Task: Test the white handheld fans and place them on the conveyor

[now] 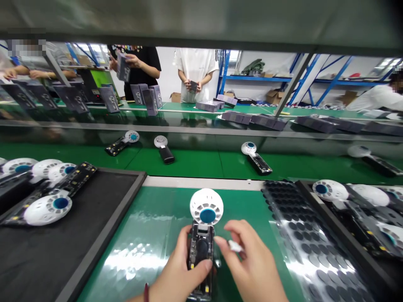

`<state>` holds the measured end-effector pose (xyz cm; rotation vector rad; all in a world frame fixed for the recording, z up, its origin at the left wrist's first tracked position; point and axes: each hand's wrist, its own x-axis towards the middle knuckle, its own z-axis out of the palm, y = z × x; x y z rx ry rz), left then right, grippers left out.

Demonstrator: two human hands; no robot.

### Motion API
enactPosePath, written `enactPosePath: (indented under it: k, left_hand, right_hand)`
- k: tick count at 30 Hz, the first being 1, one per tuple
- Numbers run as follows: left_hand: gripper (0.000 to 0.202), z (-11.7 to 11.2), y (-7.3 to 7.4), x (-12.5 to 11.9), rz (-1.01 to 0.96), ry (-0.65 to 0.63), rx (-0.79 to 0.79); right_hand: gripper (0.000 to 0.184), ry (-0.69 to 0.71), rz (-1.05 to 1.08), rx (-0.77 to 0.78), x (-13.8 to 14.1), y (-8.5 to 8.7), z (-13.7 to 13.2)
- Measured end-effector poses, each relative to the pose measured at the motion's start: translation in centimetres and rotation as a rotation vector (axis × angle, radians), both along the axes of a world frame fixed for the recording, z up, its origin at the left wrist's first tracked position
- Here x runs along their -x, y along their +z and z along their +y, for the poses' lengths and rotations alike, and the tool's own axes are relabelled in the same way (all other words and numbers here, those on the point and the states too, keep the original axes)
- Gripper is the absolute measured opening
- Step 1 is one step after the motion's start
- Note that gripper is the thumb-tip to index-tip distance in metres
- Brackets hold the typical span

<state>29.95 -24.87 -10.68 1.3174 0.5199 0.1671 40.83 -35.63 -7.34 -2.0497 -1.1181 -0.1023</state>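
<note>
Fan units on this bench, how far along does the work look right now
Done, by the look of it: several fan units lie on the left tray, and more ride the green belt. In hand: the left hand grips one fan unit with its board exposed, while the right hand pinches a small white piece. Left: the stack on the right tray, beside a sheet of dark round pads.

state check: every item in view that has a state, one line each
left hand: shut on the fan unit, thumb across its body
right hand: pinching a small white piece
fan unit: upright, circuit board exposed
black-disc sheet: flat, partly glared
left tray: holds assembled units lying flat
conveyor units: lying flat, apart
</note>
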Motion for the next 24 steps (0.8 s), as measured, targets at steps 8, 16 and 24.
enactPosePath:
  k: [8, 16, 24]
  left_hand:
    - [0.032, -0.1, 1.1, -0.1, -0.090, 0.010, 0.368]
    - [0.037, -0.2, 0.8, -0.1, -0.059, 0.056, 0.352]
    - [0.021, 0.4, 1.4, -0.5, 0.029, 0.000, 0.399]
  right_hand:
    - [0.025, 0.140, 0.442, 0.067, -0.4, -0.5, -1.9]
    - [0.013, 0.274, 0.368, 0.044, -0.9, -1.5, -1.9]
    - [0.021, 0.416, 0.153, -0.128, -0.9, -1.0, -1.8]
